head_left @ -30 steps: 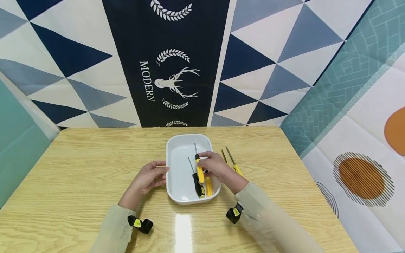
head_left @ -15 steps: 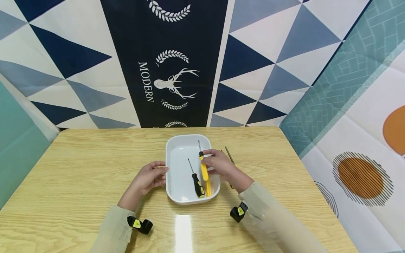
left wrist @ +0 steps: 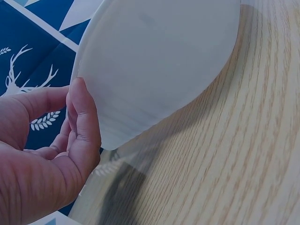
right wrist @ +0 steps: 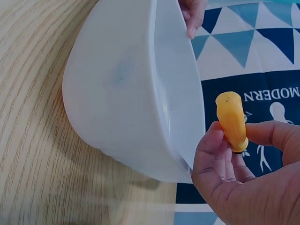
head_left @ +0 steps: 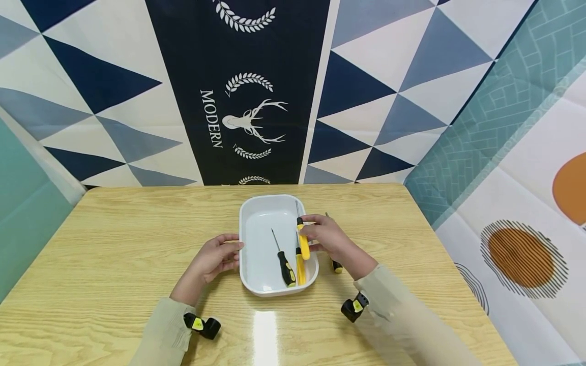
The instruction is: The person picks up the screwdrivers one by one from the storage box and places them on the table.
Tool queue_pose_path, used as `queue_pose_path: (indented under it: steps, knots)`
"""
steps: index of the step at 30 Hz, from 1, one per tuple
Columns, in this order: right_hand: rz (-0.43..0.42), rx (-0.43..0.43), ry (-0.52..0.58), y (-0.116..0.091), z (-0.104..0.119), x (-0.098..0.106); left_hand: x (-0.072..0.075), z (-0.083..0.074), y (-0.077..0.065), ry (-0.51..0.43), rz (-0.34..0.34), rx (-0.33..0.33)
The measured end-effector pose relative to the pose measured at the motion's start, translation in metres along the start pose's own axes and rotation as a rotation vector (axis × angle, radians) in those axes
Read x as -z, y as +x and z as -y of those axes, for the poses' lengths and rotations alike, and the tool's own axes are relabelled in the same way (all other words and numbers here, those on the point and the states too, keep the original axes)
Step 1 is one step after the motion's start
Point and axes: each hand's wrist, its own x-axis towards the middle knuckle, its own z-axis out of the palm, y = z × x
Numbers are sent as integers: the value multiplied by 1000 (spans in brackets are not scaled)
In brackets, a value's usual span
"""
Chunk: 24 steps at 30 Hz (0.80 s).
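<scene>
A white tray (head_left: pixel 258 239) stands on the table, its rim gripped at the left side by my left hand (head_left: pixel 216 259). Thumb and fingers of that hand meet at the tray wall in the left wrist view. My right hand (head_left: pixel 330 238) pinches a yellow-handled screwdriver (head_left: pixel 304 245) above the tray's right side, shaft pointing away. In the right wrist view its yellow handle (right wrist: pixel 231 117) sits between thumb and fingers. Inside the tray lie a black-handled screwdriver (head_left: pixel 286 269) and another yellow-handled screwdriver (head_left: pixel 299 268), side by side.
Right of the tray, the end of a black and yellow handle (head_left: pixel 337 266) shows beneath my right wrist; my hand and forearm hide what lies there. A wooden table (head_left: pixel 137 239) extends to both sides, and a patterned wall covering (head_left: pixel 256 122) rises behind its far edge.
My right hand has moved right with the yellow-handled screwdriver, from over the tray's middle to near its right rim. It now covers more of the tools on the table. My left hand stays put.
</scene>
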Motion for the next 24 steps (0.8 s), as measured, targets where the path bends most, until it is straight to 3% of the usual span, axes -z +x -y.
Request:
queue_pose_path:
  steps: [13,24]
  knots:
    - [-6,-3,-17,0,-3,10,1,1,-1,-4,-2,1]
    - [-26,-6,-25,-1,-12,32,1,1,0,-8,4,1]
